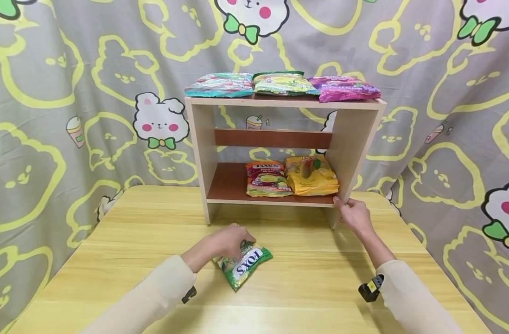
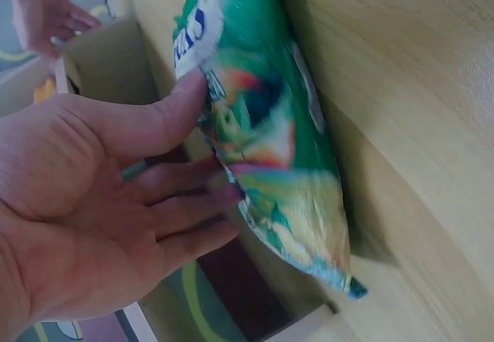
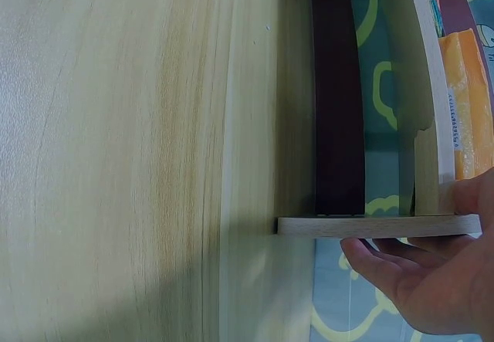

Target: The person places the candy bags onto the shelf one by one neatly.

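On the table lies a green FOX'S candy bag [image 1: 248,264], its lettering facing me. My left hand [image 1: 231,241] is over the bag's far left part. In the left wrist view, the thumb of this left hand [image 2: 93,172] touches the bag [image 2: 262,118], and its fairly straight fingers meet the bag's edge. At the right, my right hand [image 1: 354,214] grips the side panel of a small wooden shelf [image 1: 356,148]. The right wrist view has the right hand [image 3: 432,280] with its thumb inside and fingers outside the panel [image 3: 370,226].
On the shelf's top lie a teal candy bag [image 1: 221,85], a green-yellow bag [image 1: 283,83] and a purple bag [image 1: 344,88]. Its lower board holds a red JAWS bag [image 1: 267,178] and a yellow-orange bag [image 1: 312,178]. A patterned curtain [image 1: 112,93] hangs around the wooden table [image 1: 300,292].
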`<state>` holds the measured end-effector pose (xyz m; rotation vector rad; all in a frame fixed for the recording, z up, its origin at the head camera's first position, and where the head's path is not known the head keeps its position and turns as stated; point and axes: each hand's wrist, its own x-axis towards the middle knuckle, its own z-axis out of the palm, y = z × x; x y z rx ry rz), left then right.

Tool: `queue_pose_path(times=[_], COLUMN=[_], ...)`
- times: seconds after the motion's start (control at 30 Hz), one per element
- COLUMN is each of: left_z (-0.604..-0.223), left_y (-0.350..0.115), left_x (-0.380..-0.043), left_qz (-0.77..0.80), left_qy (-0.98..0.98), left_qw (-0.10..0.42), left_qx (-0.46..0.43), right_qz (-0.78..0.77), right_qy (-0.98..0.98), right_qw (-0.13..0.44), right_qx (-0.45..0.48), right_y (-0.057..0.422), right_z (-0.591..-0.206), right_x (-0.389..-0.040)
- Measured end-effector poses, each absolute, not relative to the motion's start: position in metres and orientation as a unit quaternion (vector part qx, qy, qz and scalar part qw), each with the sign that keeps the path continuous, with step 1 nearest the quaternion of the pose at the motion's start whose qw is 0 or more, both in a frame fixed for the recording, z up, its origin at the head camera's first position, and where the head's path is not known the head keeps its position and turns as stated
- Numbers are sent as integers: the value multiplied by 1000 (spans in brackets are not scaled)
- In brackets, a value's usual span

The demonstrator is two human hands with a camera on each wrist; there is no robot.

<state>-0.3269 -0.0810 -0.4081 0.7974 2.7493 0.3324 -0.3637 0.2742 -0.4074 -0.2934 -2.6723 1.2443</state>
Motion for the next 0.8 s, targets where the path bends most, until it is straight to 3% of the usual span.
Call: queue_pose_path(times=[0.4,0.8], left_z=[-410,-416], left_y=[-87,-83], left_x=[-328,-326], left_qz=[99,44], left_qy=[969,980], left_qw=[70,57], left_qx=[217,186], right_qz=[418,419], right_qy=[-899,-898], right_qw=[85,91], right_qx=[-99,-94], right_y=[275,275], right_z=[-409,-408], right_x=[-364,-363])
